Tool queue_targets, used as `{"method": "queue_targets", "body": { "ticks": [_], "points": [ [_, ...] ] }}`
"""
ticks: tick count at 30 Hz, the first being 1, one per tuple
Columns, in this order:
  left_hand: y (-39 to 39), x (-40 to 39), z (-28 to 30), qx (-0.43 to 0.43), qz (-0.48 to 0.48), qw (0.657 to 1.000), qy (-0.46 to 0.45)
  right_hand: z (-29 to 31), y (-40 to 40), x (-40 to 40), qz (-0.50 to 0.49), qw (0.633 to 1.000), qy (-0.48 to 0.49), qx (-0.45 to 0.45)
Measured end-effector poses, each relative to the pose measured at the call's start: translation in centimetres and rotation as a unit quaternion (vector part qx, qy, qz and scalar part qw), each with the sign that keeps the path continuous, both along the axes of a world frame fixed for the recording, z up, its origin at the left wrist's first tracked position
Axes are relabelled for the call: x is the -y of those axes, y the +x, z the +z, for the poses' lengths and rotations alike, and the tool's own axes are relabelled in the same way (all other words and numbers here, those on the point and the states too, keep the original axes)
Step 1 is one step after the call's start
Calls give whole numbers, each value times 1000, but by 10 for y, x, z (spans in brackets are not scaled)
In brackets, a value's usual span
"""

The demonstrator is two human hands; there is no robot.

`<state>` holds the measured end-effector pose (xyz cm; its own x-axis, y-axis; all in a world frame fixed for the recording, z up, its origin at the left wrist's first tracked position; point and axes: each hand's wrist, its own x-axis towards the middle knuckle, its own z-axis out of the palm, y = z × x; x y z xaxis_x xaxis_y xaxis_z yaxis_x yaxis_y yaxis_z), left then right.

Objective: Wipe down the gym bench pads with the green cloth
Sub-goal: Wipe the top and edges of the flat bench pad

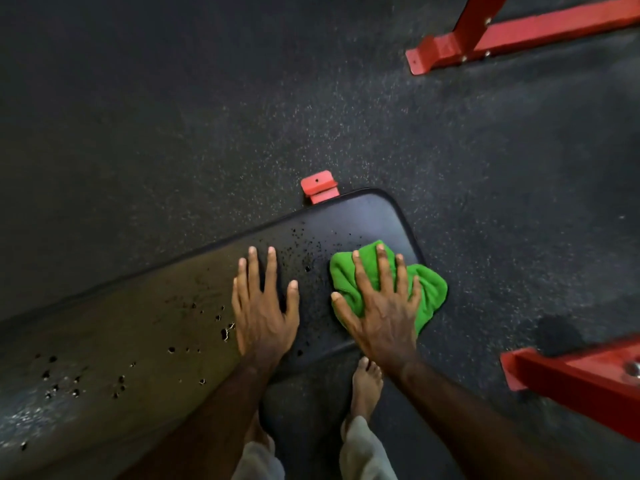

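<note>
A long black bench pad (346, 220) runs from the lower left to the middle of the view, its surface pitted with small holes and tears. The bunched green cloth (431, 292) lies on the pad's right end and hangs a little over the edge. My right hand (379, 306) presses flat on the cloth with fingers spread and straight. To the left of the cloth, my left hand (263, 306) rests flat on the bare pad, fingers straight.
A red bench foot (318, 187) sticks out past the pad's far edge. Red steel frames stand on the speckled rubber floor at the top right (519, 32) and the lower right (581, 386). My bare foot (365, 386) stands just below the pad's end.
</note>
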<state>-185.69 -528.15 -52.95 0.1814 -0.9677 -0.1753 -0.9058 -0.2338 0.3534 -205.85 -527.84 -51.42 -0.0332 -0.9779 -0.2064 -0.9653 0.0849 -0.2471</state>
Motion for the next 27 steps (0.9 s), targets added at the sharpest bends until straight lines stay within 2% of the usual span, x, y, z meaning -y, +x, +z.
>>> {"method": "queue_targets", "body": {
  "ticks": [4,5,8,9,10,12,14,16,17,19,20,21,22,23,24,26,27],
  "points": [
    [-2,-1,-4,2,5,1000,-6,-6,-21,39,117,992,-21,-51],
    [0,-1,-4,3,5,1000,-8,-6,-19,54,105,992,-25,-58],
    [0,0,-5,5,7,1000,-2,-6,12,69,-47,998,-31,-36],
    [0,0,-6,3,8,1000,2,-5,27,60,-76,996,-36,-24],
    [1,0,-5,1,7,1000,4,-4,40,45,-62,997,-35,-17],
    [2,-2,-5,-6,-4,1000,0,-2,49,10,73,997,-35,-5],
    [3,-3,-5,-11,-8,1000,-3,0,27,9,214,976,-38,9],
    [4,-3,-6,-13,-3,1000,-3,-5,-1,35,283,958,-48,-28],
    [4,-3,-7,-13,-1,1000,-1,-10,-9,51,254,965,-57,-45],
    [4,-2,-8,-11,-5,1000,3,-13,-9,78,66,995,-69,-40],
    [5,-2,-8,-10,-5,1000,5,-13,6,83,-33,997,-66,-24],
    [4,-3,-8,-9,-6,1000,4,-12,24,81,-98,993,-60,-14],
    [5,-3,-8,-11,-7,1000,1,-12,40,72,-107,993,-56,-16],
    [5,-3,-8,-13,-6,1000,-3,-11,51,59,-48,997,-62,-19],
    [5,-3,-7,-15,-6,1000,-6,-11,53,45,57,996,-69,-20],
    [5,-2,-7,-18,-10,1000,-4,-8,27,47,260,962,-79,0],
    [5,-3,-6,-17,-12,1000,-2,-10,10,59,312,947,-83,-2]
  ]
}}
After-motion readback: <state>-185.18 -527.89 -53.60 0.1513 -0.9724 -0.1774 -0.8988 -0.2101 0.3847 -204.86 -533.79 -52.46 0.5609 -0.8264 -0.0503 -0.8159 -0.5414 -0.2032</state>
